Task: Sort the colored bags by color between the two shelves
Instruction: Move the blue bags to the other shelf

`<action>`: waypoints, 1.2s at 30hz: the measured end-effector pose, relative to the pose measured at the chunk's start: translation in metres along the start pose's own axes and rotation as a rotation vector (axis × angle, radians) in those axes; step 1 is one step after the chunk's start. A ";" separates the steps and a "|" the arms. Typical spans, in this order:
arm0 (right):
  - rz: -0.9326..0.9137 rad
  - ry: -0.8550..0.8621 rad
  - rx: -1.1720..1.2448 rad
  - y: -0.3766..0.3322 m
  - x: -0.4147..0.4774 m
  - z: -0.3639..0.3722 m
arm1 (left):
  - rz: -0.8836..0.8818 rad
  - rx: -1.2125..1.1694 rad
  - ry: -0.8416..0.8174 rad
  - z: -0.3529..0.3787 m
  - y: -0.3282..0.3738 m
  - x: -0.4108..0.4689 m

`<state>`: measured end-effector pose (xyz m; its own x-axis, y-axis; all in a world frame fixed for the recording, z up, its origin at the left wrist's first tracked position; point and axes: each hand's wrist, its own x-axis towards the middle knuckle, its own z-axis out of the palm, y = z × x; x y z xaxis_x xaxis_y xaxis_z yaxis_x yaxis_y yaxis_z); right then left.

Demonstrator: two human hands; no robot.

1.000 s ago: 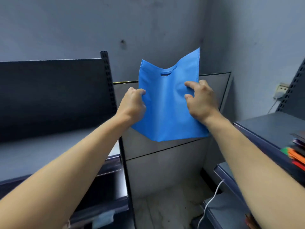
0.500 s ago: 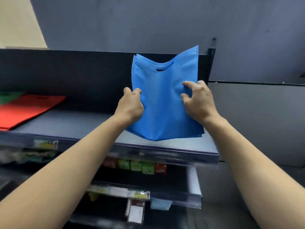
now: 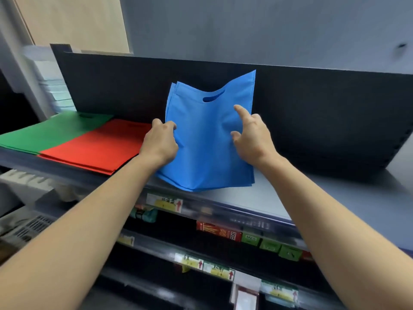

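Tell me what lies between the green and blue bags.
The red bags, then the left hand gripping the blue bags; head view.

Yellow price tags (image 3: 169, 203), green boxes (image 3: 270, 245), grey wall (image 3: 245, 25) behind.

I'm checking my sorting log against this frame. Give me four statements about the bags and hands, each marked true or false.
1. The left hand grips the blue bags at their left edge. True.
2. The red bags lie left of the green bags. False: they lie right of them.
3. The blue bags lie flat on the shelf. False: they are held upright.
4. Red and green bags share one shelf. True.
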<state>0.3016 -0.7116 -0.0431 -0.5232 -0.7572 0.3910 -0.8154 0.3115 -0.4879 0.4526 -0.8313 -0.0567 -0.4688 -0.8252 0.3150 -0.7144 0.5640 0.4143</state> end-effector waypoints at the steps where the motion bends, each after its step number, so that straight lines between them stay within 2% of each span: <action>1: 0.006 -0.021 -0.011 -0.004 0.004 0.007 | -0.009 0.006 -0.009 0.001 -0.009 0.004; 8: 0.041 -0.162 -0.073 -0.012 0.026 0.043 | -0.018 0.081 -0.172 0.008 -0.050 0.016; 12: 0.087 -0.218 -0.086 -0.016 0.034 0.061 | -0.017 0.121 -0.200 0.010 -0.067 0.027; 17: 0.138 -0.209 -0.117 -0.022 0.043 0.074 | 0.018 0.107 -0.255 0.016 -0.089 0.045; 27: 0.463 -0.201 -0.278 -0.048 0.041 0.113 | 0.209 0.159 -0.434 0.025 -0.145 0.082; 36: 0.605 -0.152 -0.316 -0.059 0.032 0.123 | 0.253 0.069 -0.433 0.033 -0.159 0.089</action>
<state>0.3631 -0.8251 -0.0983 -0.8864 -0.4629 -0.0032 -0.4366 0.8384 -0.3264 0.5076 -0.9953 -0.1233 -0.7937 -0.6082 0.0094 -0.5762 0.7567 0.3088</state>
